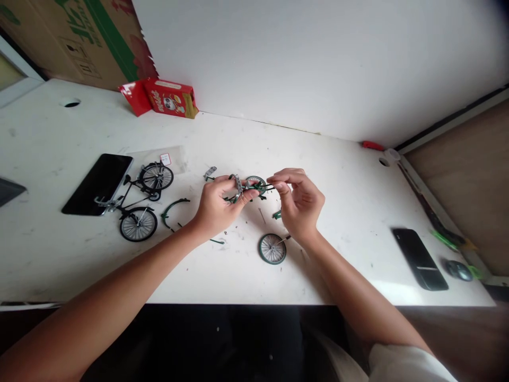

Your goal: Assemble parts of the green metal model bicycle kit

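Observation:
My left hand (217,204) is closed around a small green model bicycle frame (248,187) with a silver part and one wheel on it, held just above the white table (59,254). My right hand (298,201) pinches the frame's right end with thumb and forefinger. A loose green-rimmed spoked wheel (272,249) lies on the table below my right hand. A curved green mudguard (174,207) lies left of my left hand. Small screws and green bits are scattered under both hands.
An assembled black model bicycle (137,199) lies at the left beside a black phone (99,183) and a clear plastic bag (167,158). A red snack box (167,98) stands at the wall. A second black phone (419,259) and a small grey object (458,269) lie at the right.

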`<state>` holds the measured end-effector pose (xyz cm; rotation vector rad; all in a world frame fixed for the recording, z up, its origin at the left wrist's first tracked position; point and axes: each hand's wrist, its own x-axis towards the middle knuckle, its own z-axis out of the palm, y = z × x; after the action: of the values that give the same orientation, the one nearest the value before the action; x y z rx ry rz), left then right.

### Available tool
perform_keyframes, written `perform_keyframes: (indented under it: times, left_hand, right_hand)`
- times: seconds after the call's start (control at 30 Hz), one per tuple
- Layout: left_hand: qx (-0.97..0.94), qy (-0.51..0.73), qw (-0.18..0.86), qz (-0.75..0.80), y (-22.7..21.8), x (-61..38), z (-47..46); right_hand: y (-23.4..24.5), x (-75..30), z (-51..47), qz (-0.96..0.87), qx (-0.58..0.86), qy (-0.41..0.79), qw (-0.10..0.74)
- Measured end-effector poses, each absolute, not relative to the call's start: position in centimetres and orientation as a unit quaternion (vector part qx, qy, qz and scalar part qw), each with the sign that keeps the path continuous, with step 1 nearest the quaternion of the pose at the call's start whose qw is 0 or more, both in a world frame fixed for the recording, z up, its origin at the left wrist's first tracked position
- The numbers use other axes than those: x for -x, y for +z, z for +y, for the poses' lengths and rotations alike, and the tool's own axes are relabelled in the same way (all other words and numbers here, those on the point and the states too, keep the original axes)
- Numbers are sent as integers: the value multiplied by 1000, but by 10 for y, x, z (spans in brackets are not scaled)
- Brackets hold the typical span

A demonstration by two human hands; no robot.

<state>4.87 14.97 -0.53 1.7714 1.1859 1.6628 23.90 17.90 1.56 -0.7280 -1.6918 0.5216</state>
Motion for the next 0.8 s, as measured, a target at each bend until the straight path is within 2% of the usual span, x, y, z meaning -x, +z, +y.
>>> perform_keyframes:
  times: [0.17,0.4,0.63,0.8]
  left_hand:
    - [-660,587,196,427,-3,-49,148]
    - [-685,574,142,425,-2,-51,148]
    - [-735,553,10,392,-9,-48,154]
    - [-752,526,-13,399,-8,-45,155]
  right_hand:
    - [18,-241,183,-718,321,239,569]
    - [25,-243,184,-758,302,203,541]
    - [32,-246,186,-839,243,55,484]
    - [30,-248,189,-857,228,5,463]
